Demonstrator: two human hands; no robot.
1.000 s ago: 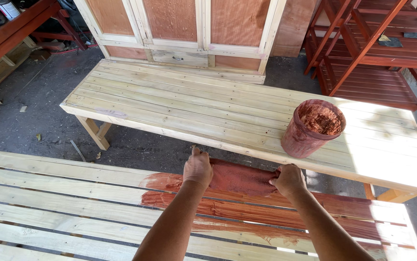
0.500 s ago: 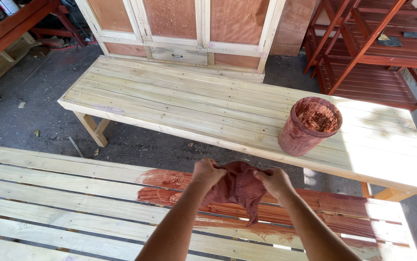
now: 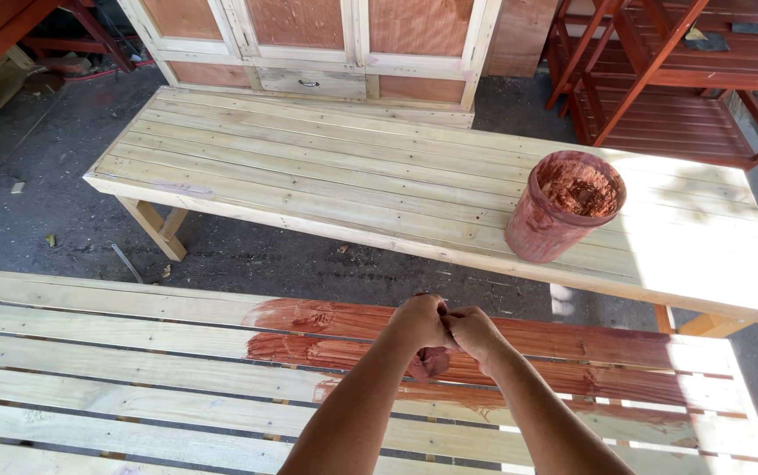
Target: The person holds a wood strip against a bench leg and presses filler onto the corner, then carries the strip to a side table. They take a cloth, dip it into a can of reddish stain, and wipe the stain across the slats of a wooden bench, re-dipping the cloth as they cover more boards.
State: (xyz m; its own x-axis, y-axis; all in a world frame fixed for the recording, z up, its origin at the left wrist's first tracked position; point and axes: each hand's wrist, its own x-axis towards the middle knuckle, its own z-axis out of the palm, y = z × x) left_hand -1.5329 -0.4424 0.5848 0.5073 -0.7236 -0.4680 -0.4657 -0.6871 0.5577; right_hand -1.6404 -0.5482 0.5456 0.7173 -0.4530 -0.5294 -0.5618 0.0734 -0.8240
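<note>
My left hand [image 3: 416, 322] and my right hand [image 3: 471, 333] are pressed together above the near slatted wooden bench [image 3: 115, 369]. Both are closed on a bunched reddish-brown rag [image 3: 433, 361], only a small part of which shows below my fists. Under them, the bench slats carry a wet reddish-brown stained patch [image 3: 572, 352] that runs toward the right end. A stain-coated round bucket [image 3: 564, 207] with reddish stain inside stands on the far unpainted bench [image 3: 309, 176], up and to the right of my hands.
A pale wooden cabinet with brown panels [image 3: 309, 44] stands behind the far bench. Red-stained wooden racks [image 3: 678, 79] fill the upper right. Grey concrete floor [image 3: 36, 167] lies between and left of the benches.
The rag lay spread flat under both hands on the slats; I have lifted it and wadded it up between my fists, which have come together.
</note>
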